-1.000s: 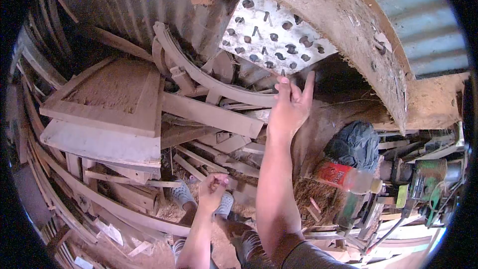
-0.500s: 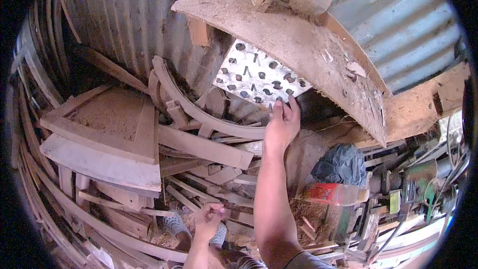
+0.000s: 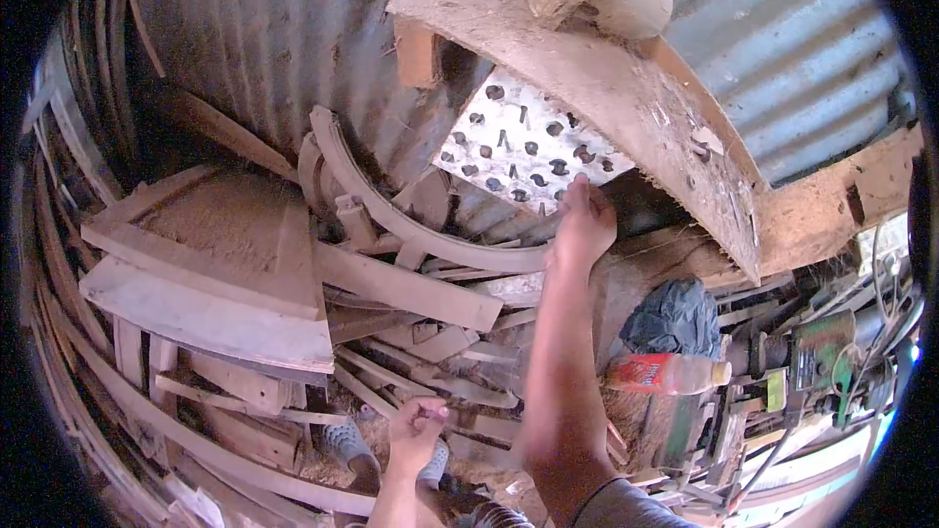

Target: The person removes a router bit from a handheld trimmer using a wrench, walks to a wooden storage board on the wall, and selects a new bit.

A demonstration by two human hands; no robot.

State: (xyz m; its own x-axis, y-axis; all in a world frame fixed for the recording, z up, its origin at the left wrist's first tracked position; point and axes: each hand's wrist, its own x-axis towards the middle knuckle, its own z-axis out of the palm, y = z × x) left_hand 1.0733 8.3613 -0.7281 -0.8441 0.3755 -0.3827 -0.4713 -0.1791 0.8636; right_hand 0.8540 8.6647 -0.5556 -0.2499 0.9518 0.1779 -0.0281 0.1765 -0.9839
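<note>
My right hand (image 3: 587, 225) is raised to the lower right edge of a white board (image 3: 514, 137). Several dark round pieces and slim dark pegs sit across that board, perhaps cutter bits; they are too small to name surely. The fingers of this hand are pinched together at the board, and what lies between them is hidden. Lower down, my left hand (image 3: 416, 430) hangs above the littered floor, its fingers curled in and the thumb against them. Whether it holds anything does not show.
A dusty sloping panel (image 3: 548, 49) overhangs the board. Curved wooden pieces (image 3: 421, 230) lie below it, beside a stack of trapezoid wooden frames (image 3: 205, 293) at left. To the right are a red-labelled bottle (image 3: 665, 374), a dark plastic bag (image 3: 673, 318) and green machinery (image 3: 822, 357).
My right hand has moved slightly right and up along the board's lower edge, its fingers now closer together. The view has shifted a little; my left hand stays curled.
</note>
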